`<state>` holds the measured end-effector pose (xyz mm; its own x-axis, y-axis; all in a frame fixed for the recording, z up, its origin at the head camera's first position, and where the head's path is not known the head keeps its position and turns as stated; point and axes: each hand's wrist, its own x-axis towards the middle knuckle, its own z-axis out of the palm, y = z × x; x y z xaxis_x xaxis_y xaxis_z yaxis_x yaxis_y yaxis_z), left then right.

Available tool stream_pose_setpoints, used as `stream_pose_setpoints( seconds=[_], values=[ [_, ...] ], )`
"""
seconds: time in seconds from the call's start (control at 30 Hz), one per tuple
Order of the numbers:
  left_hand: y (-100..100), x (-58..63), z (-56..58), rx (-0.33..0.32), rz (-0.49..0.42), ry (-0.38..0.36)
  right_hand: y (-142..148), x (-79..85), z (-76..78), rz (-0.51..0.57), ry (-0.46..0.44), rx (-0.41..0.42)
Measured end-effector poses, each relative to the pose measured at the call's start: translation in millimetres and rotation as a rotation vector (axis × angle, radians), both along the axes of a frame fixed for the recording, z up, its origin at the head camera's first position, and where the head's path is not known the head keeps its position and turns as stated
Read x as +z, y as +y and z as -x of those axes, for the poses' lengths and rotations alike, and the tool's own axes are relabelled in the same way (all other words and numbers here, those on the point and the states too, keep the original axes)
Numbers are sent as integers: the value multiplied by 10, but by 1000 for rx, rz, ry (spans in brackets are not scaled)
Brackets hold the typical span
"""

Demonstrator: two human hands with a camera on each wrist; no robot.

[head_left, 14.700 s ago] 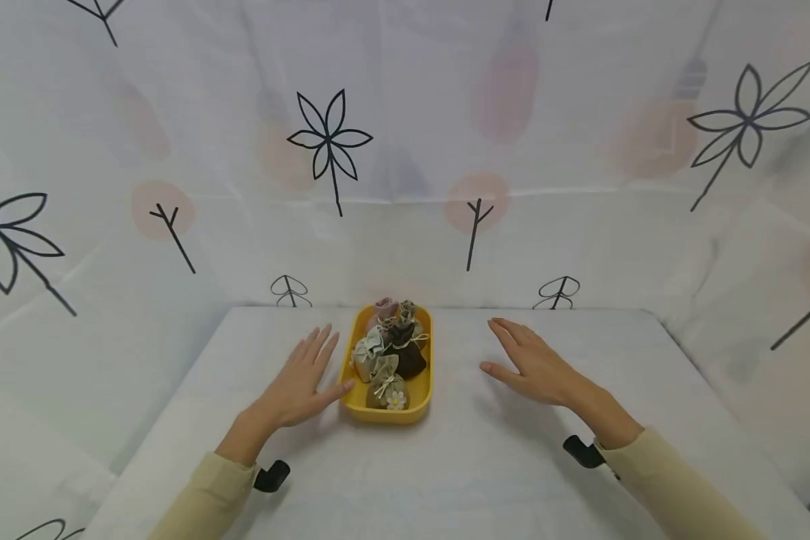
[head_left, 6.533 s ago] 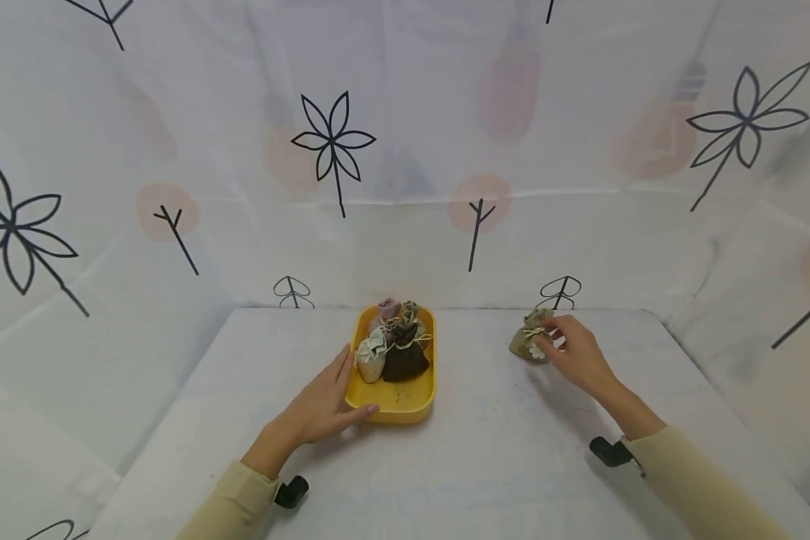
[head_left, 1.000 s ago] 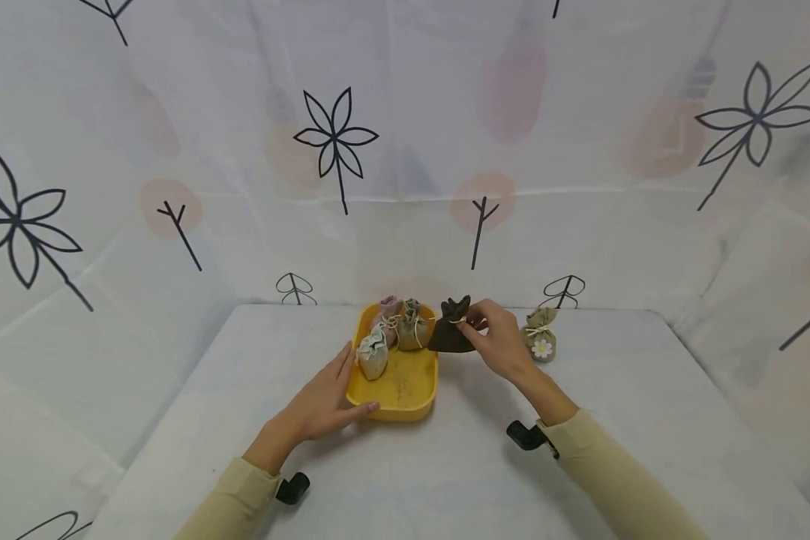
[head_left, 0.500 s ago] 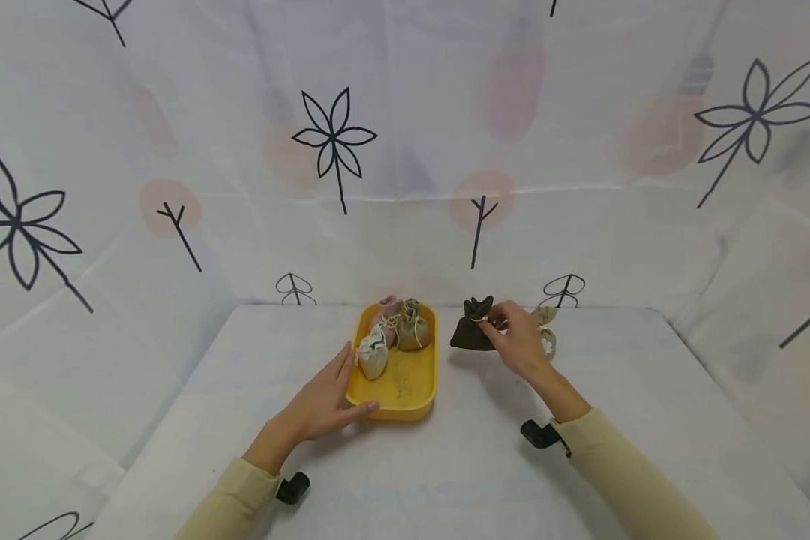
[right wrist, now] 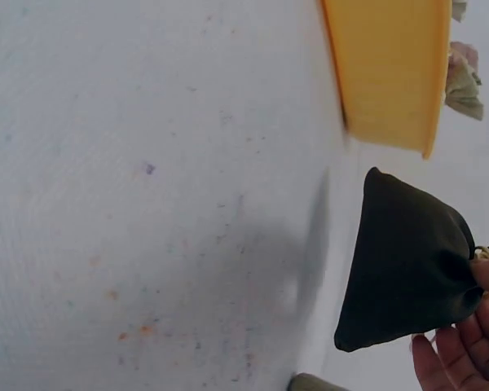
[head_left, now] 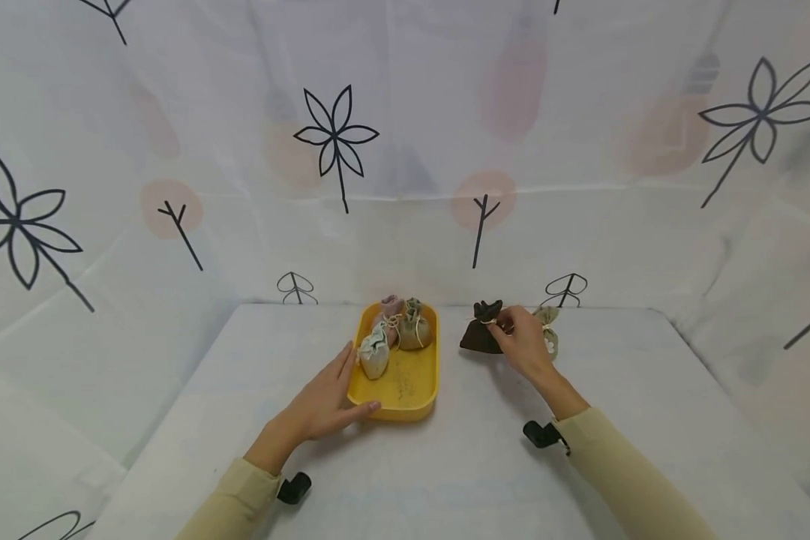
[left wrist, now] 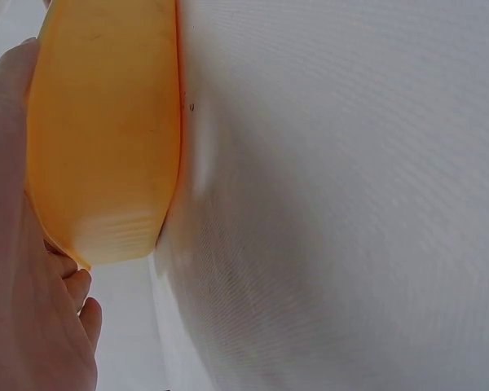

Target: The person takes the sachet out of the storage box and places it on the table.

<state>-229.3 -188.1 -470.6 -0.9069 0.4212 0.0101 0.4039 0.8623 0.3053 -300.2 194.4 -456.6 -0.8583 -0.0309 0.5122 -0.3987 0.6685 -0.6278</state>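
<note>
A dark drawstring pouch (head_left: 481, 337) is pinched at its tied neck by my right hand (head_left: 526, 345), to the right of the yellow tray (head_left: 412, 394). In the right wrist view this dark pouch (right wrist: 407, 265) hangs just off the tabletop, apart from its shadow. My left hand (head_left: 317, 397) lies along the tray's left side, fingers straight, thumb at the front rim. Inside the tray stand a pale pouch (head_left: 374, 356), a pink pouch (head_left: 390, 307) and a grey-green pouch (head_left: 415, 330). Partly hidden behind my right hand is an olive pouch with a white flower (head_left: 550, 330).
The white-covered table (head_left: 445, 480) runs back to a hanging white cloth (head_left: 405, 247) printed with leaf and twig drawings. Small stains (right wrist: 147, 330) mark the table surface in the right wrist view.
Earlier, the right hand set the flowered olive pouch on the table at right. Over the last second it has carried the dark pouch rightward from the tray and lowered it. The left hand stays put.
</note>
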Motion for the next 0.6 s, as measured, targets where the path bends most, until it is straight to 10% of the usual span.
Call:
stream_pose_setpoints(
  seconds=[0.6],
  values=[
    [-3,1,-2,-5,-2,1,8,-242,102,-36,-41,-42]
  ],
)
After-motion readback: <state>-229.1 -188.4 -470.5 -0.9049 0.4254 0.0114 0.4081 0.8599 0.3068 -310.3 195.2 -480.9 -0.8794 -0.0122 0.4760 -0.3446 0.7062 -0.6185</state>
